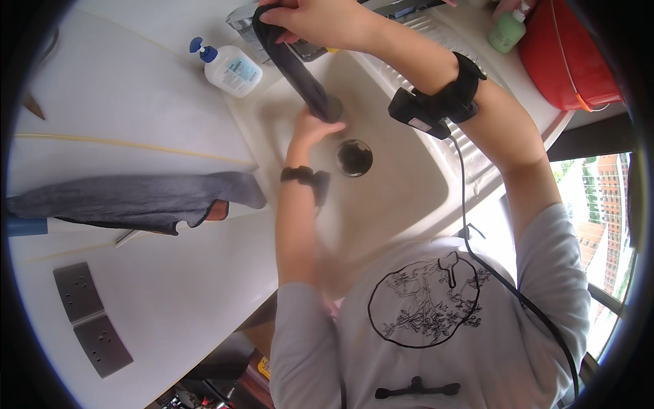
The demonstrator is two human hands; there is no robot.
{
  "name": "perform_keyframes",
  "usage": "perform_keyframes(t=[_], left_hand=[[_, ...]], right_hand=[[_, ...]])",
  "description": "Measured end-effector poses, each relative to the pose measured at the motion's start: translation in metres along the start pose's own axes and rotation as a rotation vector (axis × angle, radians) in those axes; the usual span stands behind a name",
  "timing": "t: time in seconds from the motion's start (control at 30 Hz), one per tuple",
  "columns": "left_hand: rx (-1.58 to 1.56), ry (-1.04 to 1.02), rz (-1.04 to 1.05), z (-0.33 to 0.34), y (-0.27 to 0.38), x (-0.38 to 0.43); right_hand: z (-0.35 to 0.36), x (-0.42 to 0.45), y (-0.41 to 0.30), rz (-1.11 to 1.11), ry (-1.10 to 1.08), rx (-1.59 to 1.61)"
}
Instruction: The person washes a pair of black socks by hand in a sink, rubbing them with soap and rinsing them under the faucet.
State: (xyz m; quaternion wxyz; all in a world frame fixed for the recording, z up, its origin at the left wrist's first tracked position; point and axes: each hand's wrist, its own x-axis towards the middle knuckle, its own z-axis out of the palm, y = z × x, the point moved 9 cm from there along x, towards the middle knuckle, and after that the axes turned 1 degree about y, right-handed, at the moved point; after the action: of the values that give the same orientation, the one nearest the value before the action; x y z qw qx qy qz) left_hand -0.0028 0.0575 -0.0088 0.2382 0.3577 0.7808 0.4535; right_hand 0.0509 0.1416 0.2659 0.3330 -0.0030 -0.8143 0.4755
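A dark grey cloth (299,74) hangs stretched in a narrow strip over the white sink (403,204). My right hand (306,23) pinches its upper end near the faucet (250,23), with a dark edge of the cloth looped by the fingers. Around the lower end is my left hand (314,125), thumb pointing right, its fingers partly hidden behind the cloth. The round drain (354,158) lies just below and right of my left hand.
A white pump bottle with blue top (235,70) stands left of the sink. Another grey cloth (138,199) hangs at the left wall, above two socket plates (79,291). Right of the ribbed drainboard (424,41) are a green pump bottle (507,35) and a red bucket (567,56).
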Motion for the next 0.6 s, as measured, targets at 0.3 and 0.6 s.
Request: perform_keyframes(t=[0.3, 0.6], left_hand=[[0.018, 0.028, 0.029, 0.001, -0.014, 0.009], [0.024, 0.005, 0.051, 0.007, 0.003, 0.003]], right_hand=[[0.064, -0.084, 0.138, 0.288, -0.485, -0.427], [0.01, -0.005, 0.024, 0.17, -0.195, 0.01]])
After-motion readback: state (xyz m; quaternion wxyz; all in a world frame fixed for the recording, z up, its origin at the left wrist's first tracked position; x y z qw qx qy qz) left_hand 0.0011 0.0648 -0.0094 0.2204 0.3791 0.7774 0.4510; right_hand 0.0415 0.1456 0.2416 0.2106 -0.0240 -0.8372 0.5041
